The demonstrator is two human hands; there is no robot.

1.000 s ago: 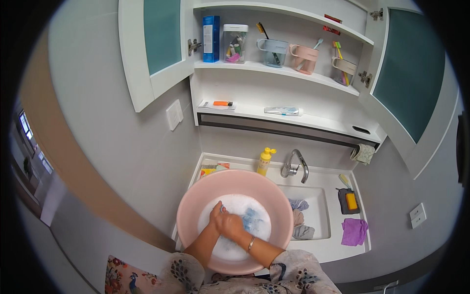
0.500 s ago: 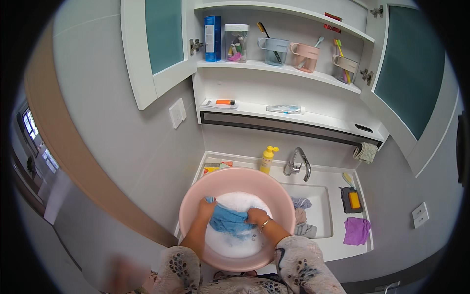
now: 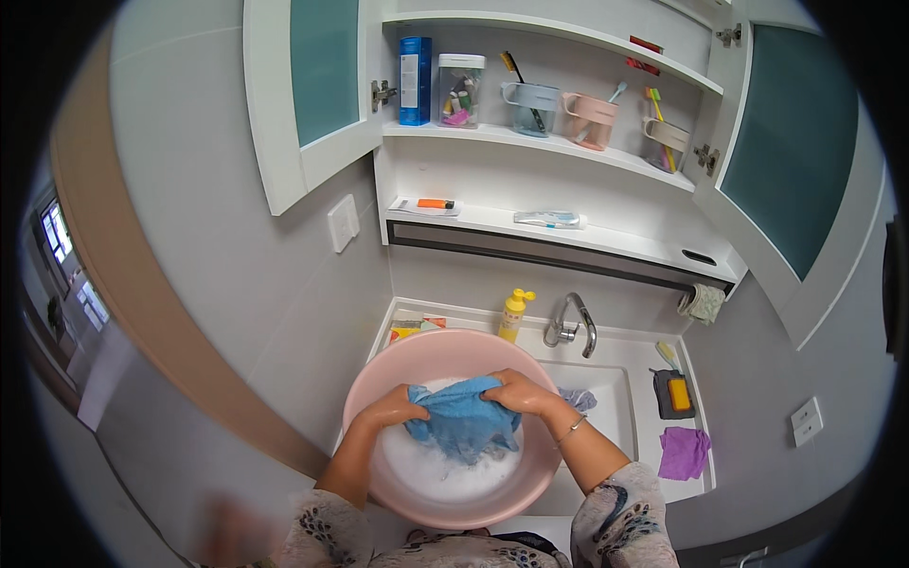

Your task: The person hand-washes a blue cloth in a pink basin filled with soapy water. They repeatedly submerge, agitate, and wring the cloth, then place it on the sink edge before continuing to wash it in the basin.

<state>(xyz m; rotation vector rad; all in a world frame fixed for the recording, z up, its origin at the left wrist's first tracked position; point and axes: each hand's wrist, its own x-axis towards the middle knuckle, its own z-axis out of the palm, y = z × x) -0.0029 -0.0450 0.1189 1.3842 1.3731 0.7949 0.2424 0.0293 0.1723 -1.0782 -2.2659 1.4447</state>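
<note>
A wet blue cloth [image 3: 466, 417] is stretched between my two hands over a large pink basin [image 3: 379, 374]. White suds [image 3: 445, 478] fill the basin, and the cloth's lower part hangs into them. My left hand [image 3: 396, 407] grips the cloth's left end with closed fingers. On the upper right, my right hand [image 3: 519, 390] pinches the cloth's edge; a bracelet circles that wrist. The hidden part of the cloth below the foam cannot be made out.
Right of the basin lie a white sink [image 3: 615, 417] holding a greyish cloth [image 3: 578, 400], a faucet [image 3: 568, 327], a purple cloth [image 3: 684, 452], yellow soap [image 3: 679, 395] and a brush [image 3: 668, 355]. A yellow bottle [image 3: 512, 315] stands behind. Above hang shelves with cups [image 3: 535, 109] and open cabinet doors [image 3: 795, 142].
Both hands have lifted the blue cloth higher out of the suds and spread it. My right hand has risen and moved slightly right; the view has shifted a little.
</note>
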